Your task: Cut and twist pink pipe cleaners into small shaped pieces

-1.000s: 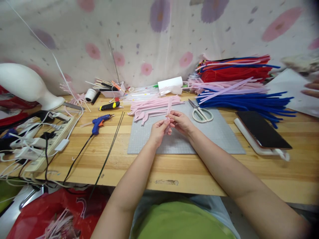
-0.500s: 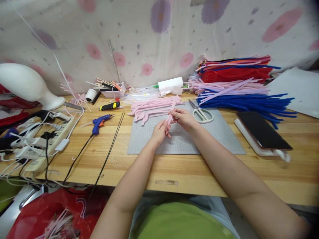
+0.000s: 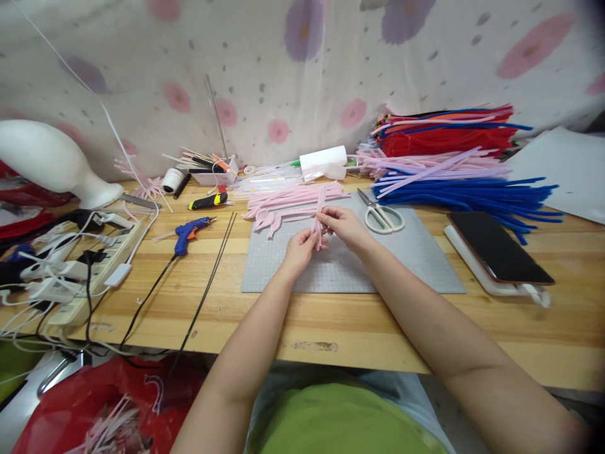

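Flowered sheeting (image 3: 246, 50) backs a wooden table (image 3: 359, 334) where left fingers (image 3: 310, 237) and right fingers (image 3: 327, 216) pinch pink chenille (image 3: 321, 200).

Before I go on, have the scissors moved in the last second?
No: the scissors lie at the same spot on the grey mat, with no visible shift.

Pale pink colours my strip (image 3: 321, 200) above a gridded grey mat (image 3: 392, 258); blue stems (image 3: 463, 193), a red bundle (image 3: 449, 144) and a blue glue gun (image 3: 182, 243) brighten my tan, wood-grained tabletop (image 3: 227, 315), against a whitish backdrop (image 3: 246, 38) patterned with pink and purple flowers (image 3: 305, 28).
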Available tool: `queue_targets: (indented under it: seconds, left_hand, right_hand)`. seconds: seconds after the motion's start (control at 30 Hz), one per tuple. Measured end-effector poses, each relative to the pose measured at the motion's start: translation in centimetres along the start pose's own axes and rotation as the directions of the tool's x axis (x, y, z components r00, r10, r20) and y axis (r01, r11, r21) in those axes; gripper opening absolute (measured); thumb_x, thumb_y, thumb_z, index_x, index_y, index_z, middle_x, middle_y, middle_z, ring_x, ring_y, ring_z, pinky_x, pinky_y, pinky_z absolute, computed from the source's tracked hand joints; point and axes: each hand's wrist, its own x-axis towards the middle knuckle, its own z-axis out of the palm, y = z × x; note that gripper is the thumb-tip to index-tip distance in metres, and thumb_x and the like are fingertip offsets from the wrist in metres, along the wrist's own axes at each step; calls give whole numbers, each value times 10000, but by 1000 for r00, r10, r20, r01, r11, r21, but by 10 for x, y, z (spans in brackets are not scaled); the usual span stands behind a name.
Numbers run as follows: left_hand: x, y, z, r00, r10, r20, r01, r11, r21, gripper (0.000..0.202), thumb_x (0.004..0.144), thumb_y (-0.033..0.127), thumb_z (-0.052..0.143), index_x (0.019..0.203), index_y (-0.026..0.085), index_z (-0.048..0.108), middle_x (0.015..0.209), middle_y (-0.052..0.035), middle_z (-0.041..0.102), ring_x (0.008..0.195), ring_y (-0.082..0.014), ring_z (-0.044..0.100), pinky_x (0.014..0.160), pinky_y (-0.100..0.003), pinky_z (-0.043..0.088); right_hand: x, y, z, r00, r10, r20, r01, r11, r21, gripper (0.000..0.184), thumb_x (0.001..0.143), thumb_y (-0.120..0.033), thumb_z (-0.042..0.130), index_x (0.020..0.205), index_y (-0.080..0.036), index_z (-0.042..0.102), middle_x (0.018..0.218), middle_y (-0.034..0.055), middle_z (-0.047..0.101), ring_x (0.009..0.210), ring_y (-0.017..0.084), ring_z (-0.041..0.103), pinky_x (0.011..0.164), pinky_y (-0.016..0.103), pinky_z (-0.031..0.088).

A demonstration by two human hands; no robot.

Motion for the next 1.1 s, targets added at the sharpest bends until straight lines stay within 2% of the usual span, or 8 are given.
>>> queue_targets:
  seconds: [0.13, 0.33, 0.47, 0.53, 0.67, 0.77, 0.97, 1.1]
  left_hand:
    - [-2, 1, 0, 999, 40, -4, -40, 999, 2, 259, 652, 383, 636, 714, 133, 606, 644, -22, 624, 627, -128, 587, 658, -291, 482]
    - [-1, 1, -2, 994, 71, -82, -67, 996, 54, 290, 626, 395, 660, 748, 133, 640, 671, -38, 651, 606, -126, 591, 601, -252, 460]
    - [0, 1, -4, 990, 78, -113, -75, 997, 35, 314, 660, 447, 613, 712, 139, 630, 627, -19, 630, 565, -116, 565, 595, -258, 462]
    - [-1, 1, -6, 987, 99, -127, -88, 992, 91, 300, 691, 438, 584, 703, 141, 630, 623, -17, 621, 572, -116, 556, 611, -261, 461]
    - [-2, 4, -10, 938, 296, -178, -224, 913, 341, 226, 739, 367, 554, 769, 168, 656, 752, -36, 641, 693, -125, 559, 691, -250, 441]
    - [-2, 8, -12, 890, 411, -198, -295, 850, 437, 165, 708, 319, 599, 776, 182, 661, 819, -45, 635, 757, -129, 557, 735, -246, 429]
    - [1, 7, -13, 900, 369, -231, -241, 865, 440, 119, 675, 273, 623, 707, 162, 648, 738, -34, 623, 698, -118, 551, 696, -244, 429]
    - [5, 3, -11, 924, 229, -307, -168, 963, 211, 158, 686, 294, 600, 732, 144, 621, 712, -22, 625, 656, -103, 550, 662, -240, 436]
  right_hand:
    - [0, 0, -1, 999, -9, 49, 11, 999, -49, 232, 596, -334, 642, 729, -151, 592, 617, -13, 572, 530, 85, 489, 469, 211, 353]
    - [0, 1, 1, 999, -28, -31, 26, 999, -42, 231, 554, -291, 672, 704, -141, 581, 589, -6, 582, 522, 104, 511, 489, 237, 388]
    - [1, 2, -1, 999, -17, 47, 15, 999, 32, 350, 552, -267, 684, 855, -153, 550, 558, -31, 567, 500, 109, 517, 481, 239, 389]
    - [1, 2, -4, 997, -9, 83, 4, 998, 55, 399, 548, -240, 691, 907, -158, 538, 590, -31, 576, 522, 101, 522, 480, 222, 376]
    - [2, 3, -6, 991, 36, 127, -40, 999, 32, 443, 530, -189, 695, 936, -163, 521, 626, -23, 598, 553, 100, 533, 482, 208, 363]
    - [1, 5, -3, 990, 54, 131, -50, 998, -33, 423, 534, -160, 679, 917, -173, 500, 617, -30, 607, 566, 113, 556, 525, 224, 393]
    - [-2, 5, 4, 995, 11, 95, 6, 984, -176, 412, 556, -130, 661, 922, -187, 482, 622, -41, 610, 602, 122, 581, 612, 244, 417]
    - [-2, 7, 7, 998, 9, 63, 3, 982, -189, 408, 584, -161, 656, 948, -189, 475, 627, -38, 607, 588, 119, 573, 594, 243, 411]
